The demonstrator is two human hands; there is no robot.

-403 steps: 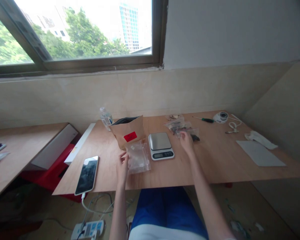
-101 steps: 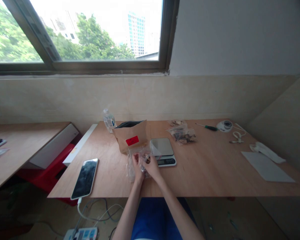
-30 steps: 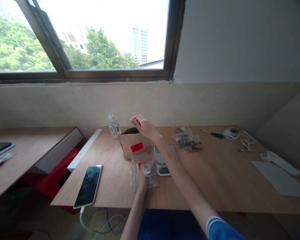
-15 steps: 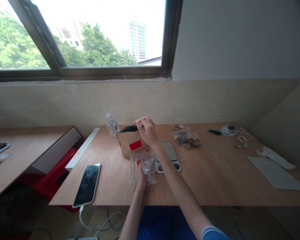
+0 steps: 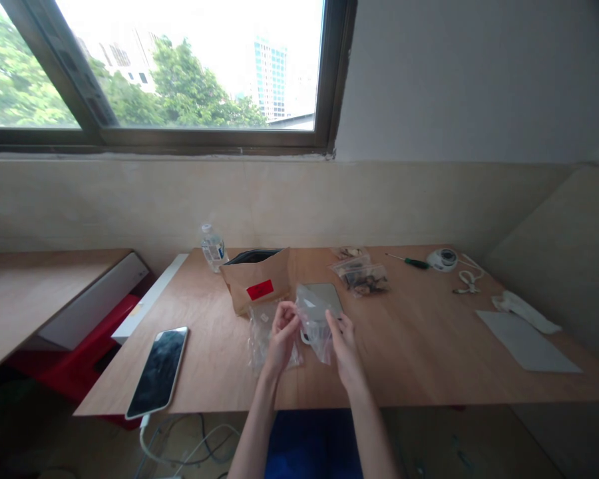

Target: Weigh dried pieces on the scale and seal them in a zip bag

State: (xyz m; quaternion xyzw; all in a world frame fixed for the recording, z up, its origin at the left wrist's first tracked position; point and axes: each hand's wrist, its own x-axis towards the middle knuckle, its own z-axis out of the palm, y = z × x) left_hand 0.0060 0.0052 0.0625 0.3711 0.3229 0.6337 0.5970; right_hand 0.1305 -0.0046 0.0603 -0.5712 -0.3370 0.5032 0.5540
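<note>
Both my hands hold one small clear plastic bag (image 5: 313, 320) just above the wooden table (image 5: 419, 346). My left hand (image 5: 282, 336) pinches its left edge and my right hand (image 5: 343, 339) grips its right side. The bag hangs in front of a small digital scale (image 5: 324, 297). A stack of empty clear bags (image 5: 262, 332) lies on the table under my left hand. Behind it stands a brown paper pouch (image 5: 257, 286) with a red label, its top open.
Several filled clear bags (image 5: 362, 276) lie behind the scale. A water bottle (image 5: 212, 247) stands at the back left. A phone (image 5: 158, 369) on a cable lies at the front left. A screwdriver (image 5: 408, 261), a white round device (image 5: 442, 258) and grey sheet (image 5: 526, 339) sit right.
My right hand has come back from the open top of the brown pouch to the clear bag. Both hands have lifted that bag off the stack.
</note>
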